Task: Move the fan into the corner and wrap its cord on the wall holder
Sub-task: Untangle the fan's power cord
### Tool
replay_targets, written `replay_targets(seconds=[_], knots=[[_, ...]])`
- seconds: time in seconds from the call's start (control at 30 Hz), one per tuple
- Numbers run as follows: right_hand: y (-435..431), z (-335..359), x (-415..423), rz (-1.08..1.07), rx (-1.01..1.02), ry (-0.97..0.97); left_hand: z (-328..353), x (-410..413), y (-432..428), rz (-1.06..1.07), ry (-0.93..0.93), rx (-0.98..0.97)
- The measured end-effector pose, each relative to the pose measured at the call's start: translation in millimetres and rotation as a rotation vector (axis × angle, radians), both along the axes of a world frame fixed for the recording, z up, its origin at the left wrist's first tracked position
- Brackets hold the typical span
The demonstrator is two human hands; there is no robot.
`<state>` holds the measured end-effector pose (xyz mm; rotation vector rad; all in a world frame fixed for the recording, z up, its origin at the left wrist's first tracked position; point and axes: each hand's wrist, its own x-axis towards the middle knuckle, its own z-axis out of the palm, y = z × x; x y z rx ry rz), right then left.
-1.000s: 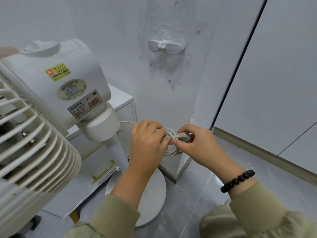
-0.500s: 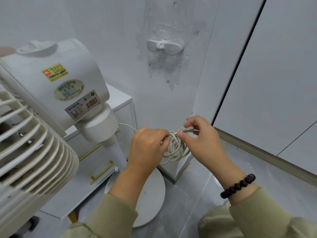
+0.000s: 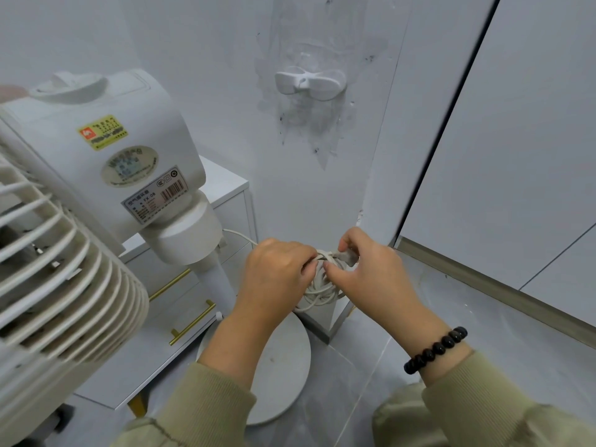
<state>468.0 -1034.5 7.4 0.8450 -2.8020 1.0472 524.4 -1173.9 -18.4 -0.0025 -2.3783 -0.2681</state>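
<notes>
The white standing fan [image 3: 106,175] fills the left, its grille nearest me and its round base [image 3: 280,372] on the floor below my arms. A coiled bundle of white cord [image 3: 319,288] hangs between my hands, with a strand running back to the fan's neck. My left hand [image 3: 274,282] grips the coil from the left. My right hand [image 3: 367,272] pinches the grey plug end [image 3: 346,254] at the top of the coil. The white two-winged wall holder [image 3: 309,85] is fixed high on the wall above, bare.
A low white cabinet [image 3: 222,185] with gold handles stands behind the fan against the wall. White panelled doors [image 3: 503,150] and a baseboard run along the right. The wall forms an outer corner just behind my hands. Grey tiled floor [image 3: 451,317] lies to the right.
Both hands stayed at the coil, working it. The right hand's fingers shifted around the plug end, rising slightly and then closing back down on the bundle. The fan has not moved.
</notes>
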Motion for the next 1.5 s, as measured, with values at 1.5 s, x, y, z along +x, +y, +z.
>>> replay_targets(seconds=[1.5], knots=[[1.3,-6.2,-5.0,-0.090,-0.134,0.081,-6.0,2.8,7.5,-0.011,-0.058,0.374]])
